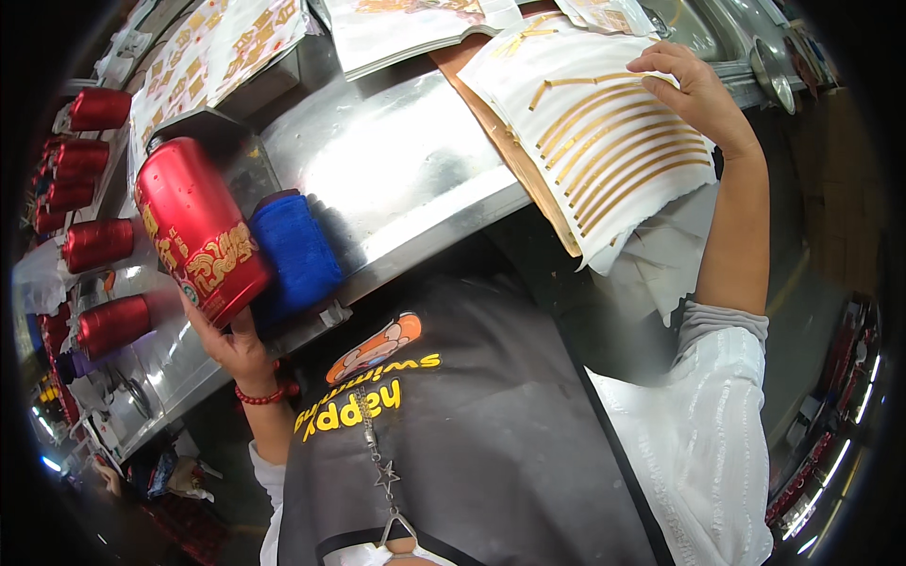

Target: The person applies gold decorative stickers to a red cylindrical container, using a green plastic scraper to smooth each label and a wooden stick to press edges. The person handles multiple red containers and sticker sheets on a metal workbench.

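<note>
At desk [406, 189], left hand [234, 347] holding tilted red bottle [200, 222], blue cloth [294, 247] beside it, right hand [694, 94] at gold strips [623, 153] on white paper [500, 83], can't tell if fingers pinch.

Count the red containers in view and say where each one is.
At least 7: one red container in the left hand; along the picture's left side, four upper ones and two lower ones. Others may be hidden behind them.
</note>
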The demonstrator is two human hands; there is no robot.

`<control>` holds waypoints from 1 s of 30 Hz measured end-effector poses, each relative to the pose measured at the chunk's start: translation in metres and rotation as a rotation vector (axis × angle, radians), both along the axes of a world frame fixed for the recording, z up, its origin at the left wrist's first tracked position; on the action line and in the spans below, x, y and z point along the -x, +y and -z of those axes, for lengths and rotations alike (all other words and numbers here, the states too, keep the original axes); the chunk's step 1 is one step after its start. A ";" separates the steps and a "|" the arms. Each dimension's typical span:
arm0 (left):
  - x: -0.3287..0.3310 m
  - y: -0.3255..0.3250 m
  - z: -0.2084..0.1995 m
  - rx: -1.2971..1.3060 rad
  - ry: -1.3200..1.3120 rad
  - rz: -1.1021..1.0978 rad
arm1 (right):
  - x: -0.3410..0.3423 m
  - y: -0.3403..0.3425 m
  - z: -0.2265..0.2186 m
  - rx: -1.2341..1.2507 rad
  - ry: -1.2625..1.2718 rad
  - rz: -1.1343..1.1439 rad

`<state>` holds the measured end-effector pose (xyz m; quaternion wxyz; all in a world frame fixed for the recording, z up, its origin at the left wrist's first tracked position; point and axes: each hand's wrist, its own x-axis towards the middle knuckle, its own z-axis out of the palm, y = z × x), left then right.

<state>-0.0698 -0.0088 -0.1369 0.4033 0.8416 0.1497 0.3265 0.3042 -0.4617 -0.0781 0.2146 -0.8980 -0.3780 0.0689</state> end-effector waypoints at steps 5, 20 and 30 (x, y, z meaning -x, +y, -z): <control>0.001 0.001 -0.001 -0.029 -0.010 0.004 | 0.023 0.037 0.009 -0.080 -0.063 -0.152; -0.001 0.000 -0.002 -0.107 0.023 -0.043 | 0.044 0.081 0.034 -0.208 -0.314 -0.213; -0.010 -0.003 -0.062 -0.779 0.237 -0.145 | 0.060 0.089 0.012 -0.405 0.117 -0.049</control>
